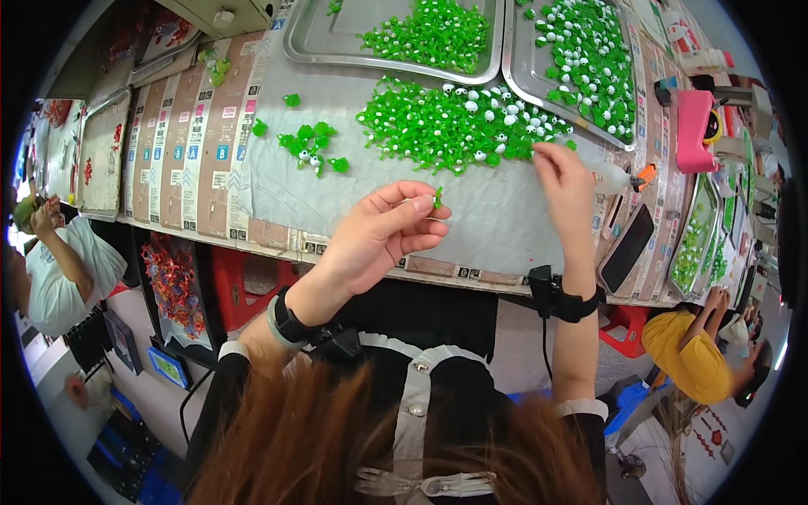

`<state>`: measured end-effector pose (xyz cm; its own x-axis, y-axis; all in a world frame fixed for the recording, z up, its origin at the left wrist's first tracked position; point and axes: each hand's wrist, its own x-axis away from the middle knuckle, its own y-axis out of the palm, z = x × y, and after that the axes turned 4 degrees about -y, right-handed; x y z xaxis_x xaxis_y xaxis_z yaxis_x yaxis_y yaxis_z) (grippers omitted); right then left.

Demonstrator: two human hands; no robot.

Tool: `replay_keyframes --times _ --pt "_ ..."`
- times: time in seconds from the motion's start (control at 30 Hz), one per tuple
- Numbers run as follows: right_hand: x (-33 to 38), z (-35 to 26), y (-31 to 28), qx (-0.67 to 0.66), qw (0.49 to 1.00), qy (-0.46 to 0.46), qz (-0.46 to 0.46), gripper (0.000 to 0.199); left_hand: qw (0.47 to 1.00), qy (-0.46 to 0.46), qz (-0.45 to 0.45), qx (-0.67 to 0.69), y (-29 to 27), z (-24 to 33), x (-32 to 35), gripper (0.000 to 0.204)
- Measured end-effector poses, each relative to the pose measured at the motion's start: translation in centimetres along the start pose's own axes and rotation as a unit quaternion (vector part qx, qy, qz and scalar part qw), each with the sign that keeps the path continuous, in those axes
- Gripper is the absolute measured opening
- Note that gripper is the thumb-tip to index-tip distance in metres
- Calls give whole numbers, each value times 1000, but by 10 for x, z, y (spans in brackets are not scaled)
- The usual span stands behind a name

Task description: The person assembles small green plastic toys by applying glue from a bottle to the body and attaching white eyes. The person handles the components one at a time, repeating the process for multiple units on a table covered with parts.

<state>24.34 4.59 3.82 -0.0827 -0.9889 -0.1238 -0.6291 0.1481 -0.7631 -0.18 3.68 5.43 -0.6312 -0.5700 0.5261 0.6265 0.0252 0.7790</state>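
Small green piece pinched in the left hand, mid-frame

The small green piece (438,198) sits just above the frame's centre, between thumb and forefinger of the left hand (370,229); the other fingers curl loosely, apart from it. It looks like moulded plastic: probably very light, fairly stiff, perhaps slick, its thin parts the likeliest to bend or snap. The thicker body seems the best place for a fingertip pinch.

Right of centre, the right hand (566,181) has thumb and forefinger drawn together at the pile's right edge; whether they grip anything, I cannot tell.

The pile of green pieces and white balls (412,126) spreads across the upper middle on a pale sheet (290,192), with a loose green cluster (310,139) to its left. Beyond, along the top, stand two metal trays (324,34), both holding more.
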Motion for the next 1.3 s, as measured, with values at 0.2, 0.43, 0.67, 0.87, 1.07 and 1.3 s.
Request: replay_keyframes --times 0.2,0.43,0.67,0.87,1.07,1.3 --pt "7 -2 8 53 998 -4 -24 15 1000 7 6 -30 -4 0 2 13" --pt "43 -54 -5 -471 858 199 -48 15 999 8 20 -50 7 -3 -1 14" --pt "58 -87 6 -620 749 226 -64 20 987 61 24 -146 11 -5 7 15" --pt "57 -93 6 -593 772 222 -51 16 961 111 53 -249 16 -7 12 13" --pt "60 -94 8 -583 781 223 -34 13 934 144 64 -322 19 -9 14 13" --pt "64 -95 10 -565 791 229 -50 12 865 255 70 -425 16 -14 13 11"
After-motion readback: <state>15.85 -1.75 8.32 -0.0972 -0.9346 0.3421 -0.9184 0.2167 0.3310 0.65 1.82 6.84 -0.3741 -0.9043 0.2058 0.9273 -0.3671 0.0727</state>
